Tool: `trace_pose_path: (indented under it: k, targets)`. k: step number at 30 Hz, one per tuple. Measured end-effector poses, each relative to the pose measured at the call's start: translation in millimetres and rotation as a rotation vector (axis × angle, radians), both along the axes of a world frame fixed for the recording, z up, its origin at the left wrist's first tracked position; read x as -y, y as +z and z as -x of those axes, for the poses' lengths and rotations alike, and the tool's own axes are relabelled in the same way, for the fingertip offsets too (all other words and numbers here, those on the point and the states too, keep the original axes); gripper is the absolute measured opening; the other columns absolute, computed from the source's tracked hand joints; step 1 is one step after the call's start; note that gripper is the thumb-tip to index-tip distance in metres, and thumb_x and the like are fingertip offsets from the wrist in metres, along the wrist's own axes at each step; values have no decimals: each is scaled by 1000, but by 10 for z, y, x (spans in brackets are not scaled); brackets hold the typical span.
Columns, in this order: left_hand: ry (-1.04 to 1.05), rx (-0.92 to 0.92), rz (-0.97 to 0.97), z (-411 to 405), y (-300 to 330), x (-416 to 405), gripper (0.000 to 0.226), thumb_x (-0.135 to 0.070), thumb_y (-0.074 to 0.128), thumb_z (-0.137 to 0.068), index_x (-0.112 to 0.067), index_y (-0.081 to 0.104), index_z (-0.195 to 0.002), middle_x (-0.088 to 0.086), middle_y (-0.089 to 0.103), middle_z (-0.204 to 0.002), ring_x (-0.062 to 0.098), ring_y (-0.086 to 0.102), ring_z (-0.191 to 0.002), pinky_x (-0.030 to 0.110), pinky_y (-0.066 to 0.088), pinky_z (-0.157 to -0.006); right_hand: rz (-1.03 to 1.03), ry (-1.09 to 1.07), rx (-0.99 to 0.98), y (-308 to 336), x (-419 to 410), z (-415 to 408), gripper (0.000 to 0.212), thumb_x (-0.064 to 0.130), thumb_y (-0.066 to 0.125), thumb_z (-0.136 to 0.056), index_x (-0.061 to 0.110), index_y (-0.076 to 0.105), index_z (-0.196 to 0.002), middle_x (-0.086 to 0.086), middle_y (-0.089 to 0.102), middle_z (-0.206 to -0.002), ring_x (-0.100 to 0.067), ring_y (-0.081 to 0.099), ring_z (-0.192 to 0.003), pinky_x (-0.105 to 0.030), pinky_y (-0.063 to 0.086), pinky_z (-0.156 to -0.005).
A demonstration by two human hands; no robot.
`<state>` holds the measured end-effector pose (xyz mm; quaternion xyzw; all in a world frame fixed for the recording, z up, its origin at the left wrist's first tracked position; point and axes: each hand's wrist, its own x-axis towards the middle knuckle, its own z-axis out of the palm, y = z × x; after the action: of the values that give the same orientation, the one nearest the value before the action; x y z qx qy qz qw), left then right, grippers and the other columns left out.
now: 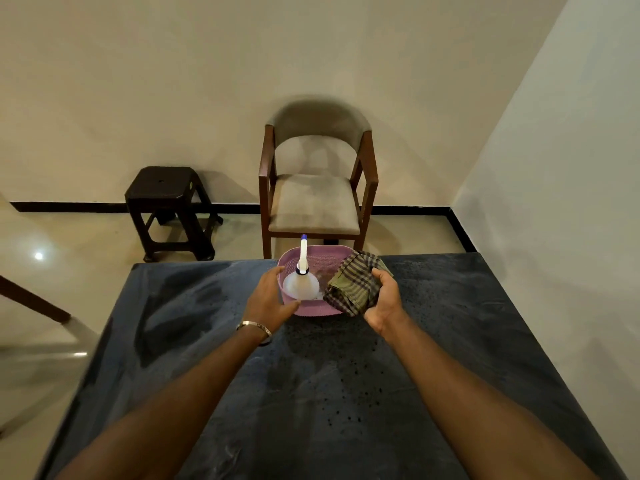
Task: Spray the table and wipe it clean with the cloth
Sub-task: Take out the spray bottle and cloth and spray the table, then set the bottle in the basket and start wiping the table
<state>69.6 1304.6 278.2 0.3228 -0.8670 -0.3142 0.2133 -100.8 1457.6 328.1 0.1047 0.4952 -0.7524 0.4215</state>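
Right hand (382, 299) grips cloth (356, 285) over basket (311, 311) rim.

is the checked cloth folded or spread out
Folded. The checked cloth is bunched into a thick bundle in the right hand, over the right rim of the pink basket.

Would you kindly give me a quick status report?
Right hand grips checked cloth. Left hand open beside spray bottle in pink basket. Table unobstructed.
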Motion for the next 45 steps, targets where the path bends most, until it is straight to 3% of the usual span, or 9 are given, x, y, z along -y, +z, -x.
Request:
trace_pose_path:
  k: [3,13,17,21,23,27,34,40,45]
  targets:
    - [-12,42,38,-218,53,-149,77,-40,77,-74,-17,39,-137,6,50,-136,21,49,-124,28,41,-98,6,-3,-4,30,-183,-176,42,32,44,-102,5,65,-126,-19,69,-122,-36,64,-115,-54,47,-105]
    - [-8,153,-48,-1012,238,-1007,83,-49,69,-79,-19,31,-146,5,39,-149,21,38,-135,34,35,-108,-25,2,-23,143,-1049,-1111,39,33,45,-103,7,67,-120,-18,71,-114,-35,67,-108,-52,52,-97]
    - [-14,186,-55,-1426,291,-1317,86,-51,66,-82,-18,25,-150,5,31,-154,22,30,-141,39,25,-115,-52,17,-46,167,-1356,-1510,41,36,44,-103,6,67,-120,-17,71,-111,-33,67,-103,-52,51,-97]
    - [-89,277,56,-1858,336,-1490,88,-54,61,-83,-20,17,-152,5,22,-158,24,15,-147,43,9,-119,-91,38,-48,171,-1545,-1893,33,32,49,-101,7,70,-102,-12,75,-87,-30,69,-86,-45,56,-80]
    - [-93,296,64,-2064,339,-1541,87,-53,59,-85,-20,15,-152,5,19,-159,24,11,-148,44,7,-119,-113,71,-41,156,-1573,-2073,32,28,48,-101,7,70,-94,-12,76,-77,-30,68,-83,-47,55,-81]
    - [-52,285,29,-2457,306,-1526,82,-54,52,-89,-19,14,-152,4,16,-160,23,9,-148,43,5,-120,-162,136,-45,84,-1487,-2425,30,23,46,-101,5,69,-95,-16,72,-93,-33,67,-87,-56,49,-99]
    - [15,218,-72,-3260,146,-1152,84,-59,46,-91,-16,10,-153,5,16,-160,22,10,-148,41,5,-120,-213,192,-50,-89,-1061,-3075,28,20,47,-101,5,70,-96,-15,71,-98,-31,66,-86,-52,50,-100]
    - [92,144,-243,-4002,11,-563,82,-61,43,-91,-16,14,-153,6,20,-159,21,16,-147,41,4,-121,-231,178,-45,-166,-437,-3732,28,20,46,-101,4,69,-103,-13,70,-94,-28,66,-82,-40,53,-84]
    - [94,120,-318,-4455,-97,-207,79,-64,39,-90,-18,21,-152,6,27,-157,22,26,-144,45,18,-119,-291,233,-110,-307,38,-4273,29,20,48,-100,4,70,-110,-12,73,-98,-28,68,-87,-38,55,-82]
